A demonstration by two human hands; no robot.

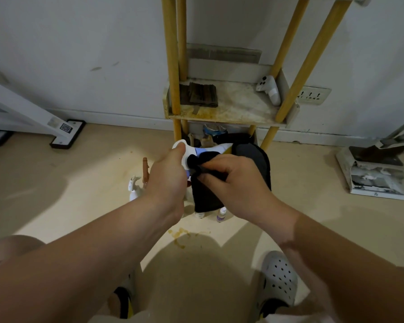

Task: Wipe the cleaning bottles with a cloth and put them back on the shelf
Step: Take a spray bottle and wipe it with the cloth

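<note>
While both forearms reach forward over the floor, the left hand [168, 176] curls round the trigger end of the white spray bottle [210, 150], held sideways just in front of the shelf [238, 106]. To its right, the right hand [233, 185] pinches the black cloth [252, 159] against the bottle.

Black cloth [219, 194]; white bottle [208, 150] with a label in lavender-blue and yellow patches. Mustard-yellow shelf posts [172, 54] and an off-white shelf board [240, 106] mottled with yellow-brown stains, carrying a dark brown ribbed rag [202, 94] and a white spray bottle [269, 89]. Beige floor [79, 183] with an amber spill mark [180, 238]; pale grey clog [278, 278] dotted with dark round holes; white wall [79, 43].
</note>
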